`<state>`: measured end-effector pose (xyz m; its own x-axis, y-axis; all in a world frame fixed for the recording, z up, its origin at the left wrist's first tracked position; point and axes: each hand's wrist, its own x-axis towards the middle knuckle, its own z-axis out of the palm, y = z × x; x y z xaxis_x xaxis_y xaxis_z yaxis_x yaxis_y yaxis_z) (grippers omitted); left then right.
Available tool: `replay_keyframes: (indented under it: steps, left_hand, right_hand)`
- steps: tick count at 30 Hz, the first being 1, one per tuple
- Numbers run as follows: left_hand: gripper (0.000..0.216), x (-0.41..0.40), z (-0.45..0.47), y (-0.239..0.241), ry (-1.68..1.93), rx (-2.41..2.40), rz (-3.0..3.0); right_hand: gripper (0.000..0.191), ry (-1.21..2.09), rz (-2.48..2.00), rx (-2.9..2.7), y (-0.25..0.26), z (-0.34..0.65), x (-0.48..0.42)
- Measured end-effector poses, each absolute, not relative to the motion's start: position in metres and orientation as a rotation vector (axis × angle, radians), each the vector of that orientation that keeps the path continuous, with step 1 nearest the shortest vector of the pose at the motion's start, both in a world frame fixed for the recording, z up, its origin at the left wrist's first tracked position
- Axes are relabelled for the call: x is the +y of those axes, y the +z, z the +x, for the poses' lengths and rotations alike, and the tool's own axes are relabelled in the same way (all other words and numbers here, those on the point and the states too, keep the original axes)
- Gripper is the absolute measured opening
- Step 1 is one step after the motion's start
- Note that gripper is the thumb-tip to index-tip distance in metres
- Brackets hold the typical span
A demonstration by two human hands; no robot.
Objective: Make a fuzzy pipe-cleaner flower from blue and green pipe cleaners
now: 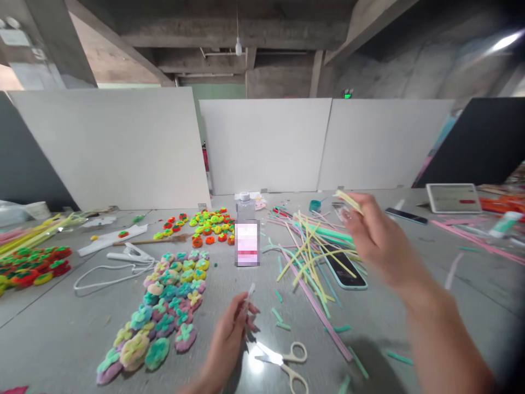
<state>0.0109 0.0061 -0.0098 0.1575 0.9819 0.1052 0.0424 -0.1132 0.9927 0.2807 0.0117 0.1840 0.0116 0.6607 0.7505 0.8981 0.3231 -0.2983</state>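
Observation:
My left hand point(230, 331) is low in the middle, fingers pinched on a small whitish strip point(251, 289) whose kind I cannot make out. Just right of it lie open scissors point(283, 358) with cream handles. Raised on the right, my right hand point(371, 235) grips a pale yellow pipe cleaner point(348, 200), its end sticking out to the left. Beneath that hand, loose yellow, pink and green pipe cleaners point(305, 262) are spread in a tangle, partly over a phone point(344, 271). Short green cut pieces point(283, 325) are scattered between the hands.
Fuzzy pastel flower pieces point(164, 312) lie in rows at left, with red and yellow ones point(213, 221) behind. A bottle point(246, 208) stands mid-table, its front blurred. A corded white tool point(131, 254), a second phone point(406, 215) and a tablet point(453, 198) lie farther out. White panels point(266, 145) close off the back.

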Motion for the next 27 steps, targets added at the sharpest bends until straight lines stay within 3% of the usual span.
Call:
replay_keyframes:
  steps: [5,12,18,23,27]
  left_hand:
    - [0.035,0.001,0.027,0.049,1.271,0.973,1.554]
    - [0.025,0.0,0.05,0.159,1.301,1.215,2.133]
    - [0.02,0.012,0.047,0.169,1.238,1.227,2.232]
    - [0.024,0.021,0.024,0.179,1.338,1.215,2.258]
    - [0.033,0.02,0.007,0.188,1.367,1.299,2.249]
  right_hand:
    - [0.039,-0.347,-1.337,-1.789,0.19,0.265,-0.014]
    - [0.033,0.042,-1.19,-1.837,0.183,0.238,-0.024]
    - [0.039,0.446,-1.092,-1.797,0.169,0.218,-0.007]
    - [0.044,0.593,-1.121,-1.599,0.178,0.227,0.008]
    - [0.031,0.602,-0.986,-1.477,0.196,0.228,0.012]
